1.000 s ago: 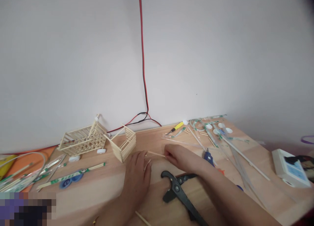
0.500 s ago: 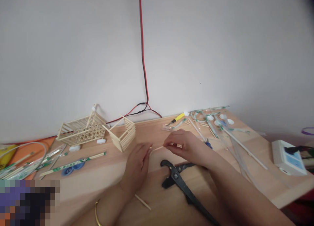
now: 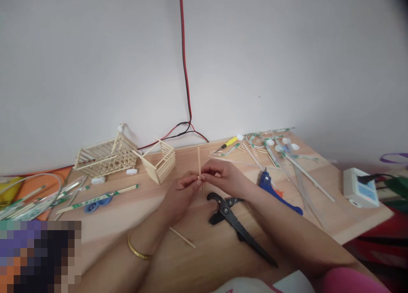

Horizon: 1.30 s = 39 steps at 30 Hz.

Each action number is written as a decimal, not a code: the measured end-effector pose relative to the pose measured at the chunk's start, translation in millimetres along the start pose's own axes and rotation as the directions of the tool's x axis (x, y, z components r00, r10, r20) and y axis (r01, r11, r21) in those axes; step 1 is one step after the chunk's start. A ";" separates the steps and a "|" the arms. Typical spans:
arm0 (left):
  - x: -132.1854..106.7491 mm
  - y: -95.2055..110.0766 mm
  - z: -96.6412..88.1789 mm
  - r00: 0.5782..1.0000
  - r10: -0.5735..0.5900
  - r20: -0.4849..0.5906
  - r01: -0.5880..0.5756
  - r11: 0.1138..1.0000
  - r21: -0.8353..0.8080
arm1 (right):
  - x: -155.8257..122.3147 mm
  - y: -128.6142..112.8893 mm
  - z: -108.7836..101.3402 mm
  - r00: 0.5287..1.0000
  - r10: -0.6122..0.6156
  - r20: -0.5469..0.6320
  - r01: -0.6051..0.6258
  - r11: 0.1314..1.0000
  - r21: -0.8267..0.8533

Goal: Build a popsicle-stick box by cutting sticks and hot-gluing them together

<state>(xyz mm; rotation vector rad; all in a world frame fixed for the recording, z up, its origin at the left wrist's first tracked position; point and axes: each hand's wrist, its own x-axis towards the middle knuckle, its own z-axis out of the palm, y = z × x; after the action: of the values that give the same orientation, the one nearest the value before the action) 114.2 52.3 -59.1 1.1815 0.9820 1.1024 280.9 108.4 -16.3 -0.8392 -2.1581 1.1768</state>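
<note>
My left hand [image 3: 183,195] and my right hand [image 3: 225,178] meet fingertip to fingertip above the middle of the table. Both are closed in a pinch around thin wooden sticks [image 3: 199,159]; one rises upright above the fingers. Short ends show just below the fingertips, but how the pieces join is hidden. Under my right wrist lie black-handled cutters [image 3: 234,221], jaws towards my hands. A loose wooden stick [image 3: 182,238] rests on the table near my left forearm. Left of my hands stands a small open frame of glued sticks [image 3: 161,165].
A longer stick frame [image 3: 106,159] stands at the back left, near wrapped chopsticks [image 3: 98,199]. On the right are a blue glue gun [image 3: 277,193], a yellow-handled tool [image 3: 230,143], plastic wrappers, clear glue sticks and a white power socket [image 3: 360,189]. Someone's pixelated picture area covers the lower left.
My hands have come together from being apart. The stick that lay nearly level from my right fingers now stands upright between both hands. The glue gun has come into fuller view.
</note>
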 end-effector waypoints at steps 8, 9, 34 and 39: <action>6.8 -7.5 -11.3 0.979 0.031 -0.203 0.002 0.987 0.161 | 1.6 15.6 8.2 0.993 -0.071 -0.094 0.057 0.987 -0.147; 7.6 -10.6 -12.2 0.975 -0.004 -0.220 0.026 0.995 0.093 | 1.3 16.9 9.1 0.995 -0.075 -0.063 0.063 0.984 -0.165; -3.5 4.7 -2.4 0.991 0.110 -0.075 -0.068 0.903 0.424 | -3.0 8.3 8.5 0.998 -0.001 0.066 -0.006 0.994 0.111; -4.6 1.3 -2.2 0.980 0.198 0.028 -0.180 0.815 0.551 | -3.3 6.9 8.5 0.998 0.012 0.060 -0.014 0.999 0.034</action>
<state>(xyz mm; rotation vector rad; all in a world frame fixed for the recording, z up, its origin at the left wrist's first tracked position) 111.0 48.2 -58.1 1.7682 1.2786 1.0185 278.9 104.4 -26.8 -0.8136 -2.1770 1.2567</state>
